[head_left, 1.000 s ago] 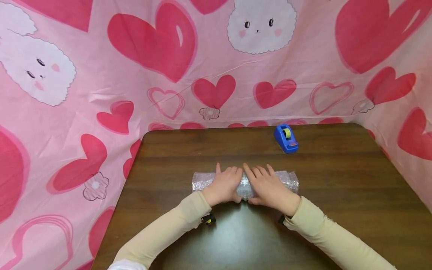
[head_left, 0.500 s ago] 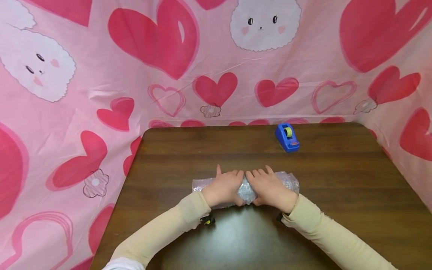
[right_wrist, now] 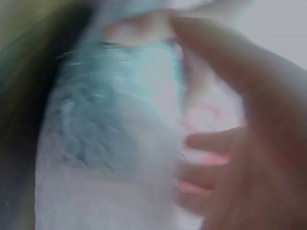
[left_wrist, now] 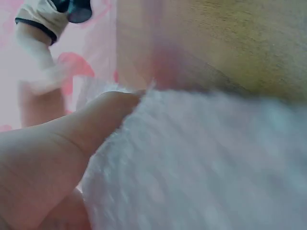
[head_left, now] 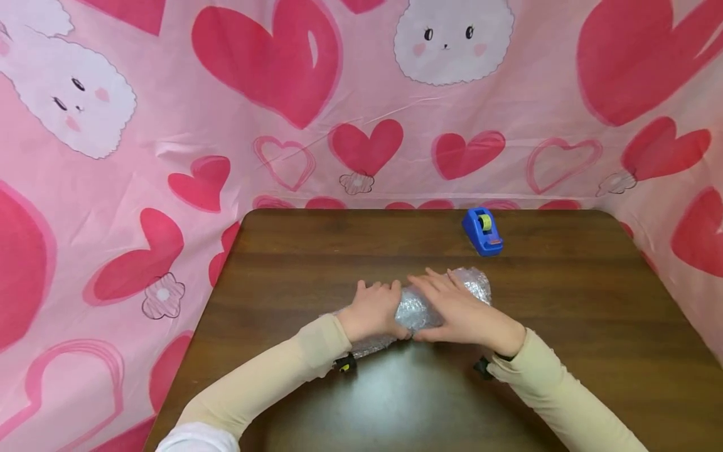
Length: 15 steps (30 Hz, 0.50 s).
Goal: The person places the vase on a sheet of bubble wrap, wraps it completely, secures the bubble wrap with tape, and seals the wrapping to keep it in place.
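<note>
Bubble-wrap roll (head_left: 415, 312) slants under both hands, one end showing just past right hand (head_left: 465, 312). Left hand (head_left: 374, 312) clamped round it, thumb on near side. Right hand's fingers straight, spread over it — looser hold, I judge. Uneven pressure could skew it; slipping left thumb could let it spring open. Blue tape dispenser (head_left: 482, 233) beyond right hand — well apart.
</note>
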### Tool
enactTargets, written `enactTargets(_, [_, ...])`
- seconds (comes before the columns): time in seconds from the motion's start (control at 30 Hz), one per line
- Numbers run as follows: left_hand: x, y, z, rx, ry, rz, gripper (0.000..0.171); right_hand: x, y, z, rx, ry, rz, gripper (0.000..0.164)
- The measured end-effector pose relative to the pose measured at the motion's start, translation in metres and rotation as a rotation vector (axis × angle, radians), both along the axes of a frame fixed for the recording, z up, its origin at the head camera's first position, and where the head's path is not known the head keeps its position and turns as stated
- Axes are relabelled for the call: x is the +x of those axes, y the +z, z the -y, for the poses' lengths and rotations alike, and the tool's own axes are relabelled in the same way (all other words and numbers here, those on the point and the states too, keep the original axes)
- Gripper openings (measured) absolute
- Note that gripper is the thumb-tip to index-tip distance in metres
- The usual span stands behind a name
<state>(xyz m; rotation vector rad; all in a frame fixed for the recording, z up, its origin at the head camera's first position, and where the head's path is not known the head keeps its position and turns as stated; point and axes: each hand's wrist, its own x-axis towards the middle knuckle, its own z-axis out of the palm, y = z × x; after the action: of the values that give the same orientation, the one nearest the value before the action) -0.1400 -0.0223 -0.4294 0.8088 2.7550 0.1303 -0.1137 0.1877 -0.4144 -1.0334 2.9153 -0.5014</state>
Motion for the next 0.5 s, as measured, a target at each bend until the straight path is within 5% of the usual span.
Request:
enactTargets(0.13, [-0.010,0.001,0.009,0.089,0.083,0.132,0.091,-0.003,0.014,-0.026,-0.243,-0.047,-0.055,0.078])
enactTargets(0.3, [-0.017,0.000,0.020,0.184,0.202,0.271,0.097,-0.004,0.013,-0.052,-0.297,-0.149,-0.057,0.064])
enactTargets(0.5, [-0.016,-0.001,0.020,0.216,0.230,0.294,0.095,-0.008,0.000,-0.072,-0.318,-0.203,-0.071,0.053])
